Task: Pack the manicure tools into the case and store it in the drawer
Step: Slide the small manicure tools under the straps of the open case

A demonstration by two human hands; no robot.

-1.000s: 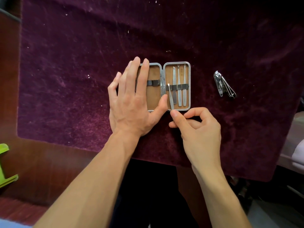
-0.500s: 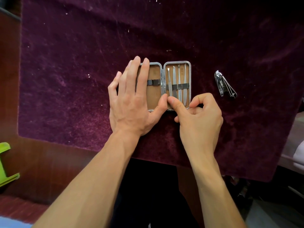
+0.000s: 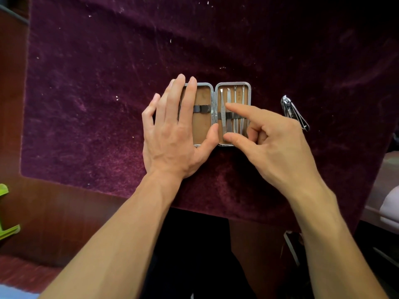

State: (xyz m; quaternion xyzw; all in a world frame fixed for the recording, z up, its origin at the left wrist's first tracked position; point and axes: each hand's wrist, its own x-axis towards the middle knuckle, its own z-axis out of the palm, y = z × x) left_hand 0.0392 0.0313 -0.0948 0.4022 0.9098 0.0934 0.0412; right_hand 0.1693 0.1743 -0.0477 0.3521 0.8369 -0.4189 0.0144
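Observation:
An open metal manicure case point(image 3: 233, 83) with tan lining lies on the purple velvet cloth point(image 3: 97, 93). My left hand point(image 3: 172, 137) rests flat on its left half, thumb at the hinge. The right half holds several slim steel tools under a dark strap, and the tweezers point(image 3: 222, 100) sit in the leftmost slot. My right hand point(image 3: 278, 147) hovers over that half. Its index finger is stretched out over the strap and its thumb tip is at the tweezers' lower end. A steel nail clipper point(image 3: 293, 112) lies on the cloth to the right of the case.
The cloth covers a dark wooden table point(image 3: 54, 212) whose bare edge shows at the left and front. A green plastic object point(image 3: 6, 212) sits at the far left edge. A pale object shows at the right border point(image 3: 390, 203).
My right hand has slid the tweezers up under the strap into the case's right half, then lifted its index finger over the tools. My left hand has stayed on the left half.

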